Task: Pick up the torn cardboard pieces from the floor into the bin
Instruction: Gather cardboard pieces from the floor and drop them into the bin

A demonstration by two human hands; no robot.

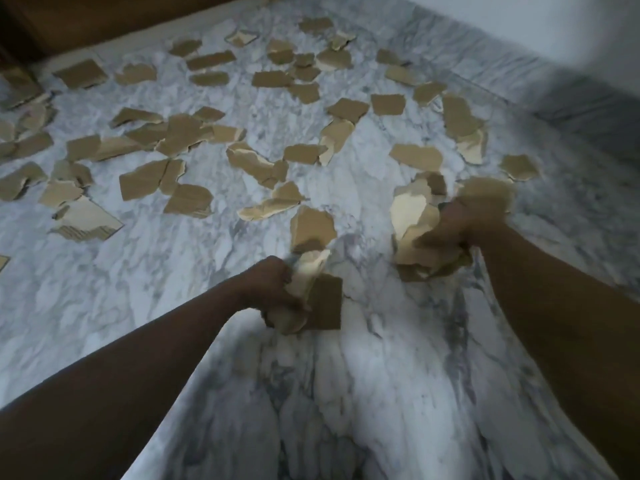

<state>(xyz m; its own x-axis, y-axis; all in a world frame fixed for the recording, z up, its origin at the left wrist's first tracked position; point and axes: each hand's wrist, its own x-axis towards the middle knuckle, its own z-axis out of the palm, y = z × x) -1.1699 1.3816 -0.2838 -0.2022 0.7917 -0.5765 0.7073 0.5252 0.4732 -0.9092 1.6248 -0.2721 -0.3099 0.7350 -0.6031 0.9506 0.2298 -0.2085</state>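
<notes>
Torn brown cardboard pieces [188,199] lie scattered over the white marble floor [363,393], mostly across the far half. My left hand [268,284] grips a bunch of cardboard pieces [318,292] at the centre of the view. To the right, my right hand [460,225] grips a bigger bunch of cardboard pieces [414,220]. Both bunches are held above the floor. The right hand is blurred. No bin is in view.
A dark wooden surface [104,15] borders the floor at the far left. A pale wall [554,26] with a marble skirting [571,105] runs along the right. The near floor between my arms is bare marble.
</notes>
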